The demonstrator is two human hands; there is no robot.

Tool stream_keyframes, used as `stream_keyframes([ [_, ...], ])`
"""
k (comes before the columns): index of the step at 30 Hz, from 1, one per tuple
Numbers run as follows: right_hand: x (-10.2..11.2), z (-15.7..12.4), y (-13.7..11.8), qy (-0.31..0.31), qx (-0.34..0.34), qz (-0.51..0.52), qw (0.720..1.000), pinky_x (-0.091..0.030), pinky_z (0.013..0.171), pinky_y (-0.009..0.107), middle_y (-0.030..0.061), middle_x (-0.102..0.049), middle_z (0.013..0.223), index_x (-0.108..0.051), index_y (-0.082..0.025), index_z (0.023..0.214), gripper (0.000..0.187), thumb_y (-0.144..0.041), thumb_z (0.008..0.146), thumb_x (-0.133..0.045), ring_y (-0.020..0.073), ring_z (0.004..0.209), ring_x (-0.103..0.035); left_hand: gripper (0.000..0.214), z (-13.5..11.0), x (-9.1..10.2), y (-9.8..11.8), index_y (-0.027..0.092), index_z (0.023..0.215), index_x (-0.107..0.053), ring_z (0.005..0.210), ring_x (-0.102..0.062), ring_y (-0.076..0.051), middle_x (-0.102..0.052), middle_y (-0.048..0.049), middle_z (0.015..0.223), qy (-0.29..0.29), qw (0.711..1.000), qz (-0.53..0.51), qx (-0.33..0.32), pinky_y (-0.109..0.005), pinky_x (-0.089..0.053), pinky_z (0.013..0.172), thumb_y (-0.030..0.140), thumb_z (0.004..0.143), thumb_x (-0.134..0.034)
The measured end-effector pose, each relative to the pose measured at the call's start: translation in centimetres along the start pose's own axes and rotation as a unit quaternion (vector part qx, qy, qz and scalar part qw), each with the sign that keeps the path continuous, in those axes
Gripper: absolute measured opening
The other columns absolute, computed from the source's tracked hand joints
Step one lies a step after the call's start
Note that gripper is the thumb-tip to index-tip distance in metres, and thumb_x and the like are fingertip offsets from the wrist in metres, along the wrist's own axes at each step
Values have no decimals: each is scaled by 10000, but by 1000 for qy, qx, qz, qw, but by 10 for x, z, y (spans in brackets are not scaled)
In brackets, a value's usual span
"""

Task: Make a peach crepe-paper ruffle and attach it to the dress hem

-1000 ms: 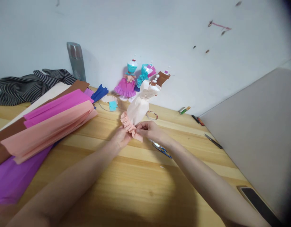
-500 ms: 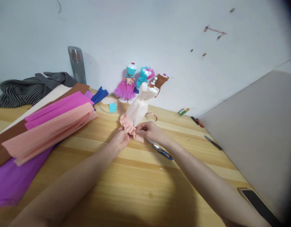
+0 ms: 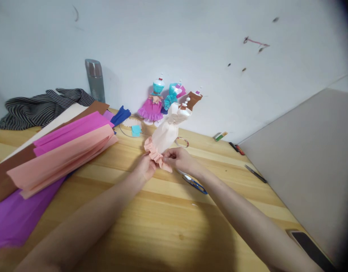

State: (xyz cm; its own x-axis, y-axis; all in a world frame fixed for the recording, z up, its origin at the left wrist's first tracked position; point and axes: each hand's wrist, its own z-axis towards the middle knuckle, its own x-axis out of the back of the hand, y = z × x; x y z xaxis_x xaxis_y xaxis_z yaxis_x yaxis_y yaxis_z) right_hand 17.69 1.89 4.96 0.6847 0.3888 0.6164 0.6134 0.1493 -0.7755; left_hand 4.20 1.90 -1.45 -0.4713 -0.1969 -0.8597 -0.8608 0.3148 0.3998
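A small doll form in a cream paper dress [image 3: 167,132] leans over the wooden table [image 3: 151,211]. A pink ruffle [image 3: 154,153] runs along the dress hem. My left hand [image 3: 145,168] pinches the ruffle from the left side. Fingers of my right hand [image 3: 181,158] are closed on the ruffle's right end. Blue-handled scissors [image 3: 194,182] lie on the table just under my right wrist.
Folded crepe paper sheets [image 3: 57,151] in peach, pink, brown and purple lie at left. Striped cloth [image 3: 40,107] and a metal flask [image 3: 95,80] sit by the wall. Other dressed doll forms [image 3: 159,102] stand behind. A tape roll [image 3: 182,142], pens [image 3: 256,173] and a phone [image 3: 311,249] lie to the right.
Both hands stay pinched on the ruffle at the dress hem with only slight shifts. The view has tilted a little.
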Motion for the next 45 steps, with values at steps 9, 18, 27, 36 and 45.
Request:
stream_keyframes([
  [9,0,2,0,-4,6,-4,1000,-337,532,222,-18,-543,591,-595,-140,661,139,-273,678,-563,96,547,-457,275,-1,-3,3,148,632,-543,477,-468,-91,-512,-8,580,16,999,-25,23,-204,-406,478,37,846,-411],
  [18,0,2,-2,2,5,-26,1000,-331,524,222,-11,-541,594,-595,-141,669,174,-310,685,-559,101,553,-455,257,-2,-2,3,125,805,-625,603,-569,-129,-611,-63,711,21,998,-49,36,-247,-482,590,52,854,-384],
  [27,0,3,3,7,8,-37,999,-318,508,219,-17,-524,584,-588,-147,663,181,-324,681,-558,96,542,-441,422,-7,-1,5,196,1146,-591,787,-622,-194,-660,-84,969,-24,996,-87,26,-328,-500,677,425,947,-298],
  [36,-2,0,-2,1,4,-47,999,-316,511,222,-8,-527,593,-594,-142,674,182,-321,684,-561,104,561,-448,361,-7,2,4,254,1190,-572,462,-398,-111,-438,37,556,-51,993,-110,-4,-243,-411,526,416,936,-372],
  [45,-3,-1,-4,-2,6,-43,999,-308,508,222,-14,-528,596,-593,-146,671,162,-306,685,-578,100,556,-440,166,-3,1,6,161,796,-598,393,-325,-95,-309,51,480,-27,989,-139,30,-213,-333,425,161,856,-442],
])
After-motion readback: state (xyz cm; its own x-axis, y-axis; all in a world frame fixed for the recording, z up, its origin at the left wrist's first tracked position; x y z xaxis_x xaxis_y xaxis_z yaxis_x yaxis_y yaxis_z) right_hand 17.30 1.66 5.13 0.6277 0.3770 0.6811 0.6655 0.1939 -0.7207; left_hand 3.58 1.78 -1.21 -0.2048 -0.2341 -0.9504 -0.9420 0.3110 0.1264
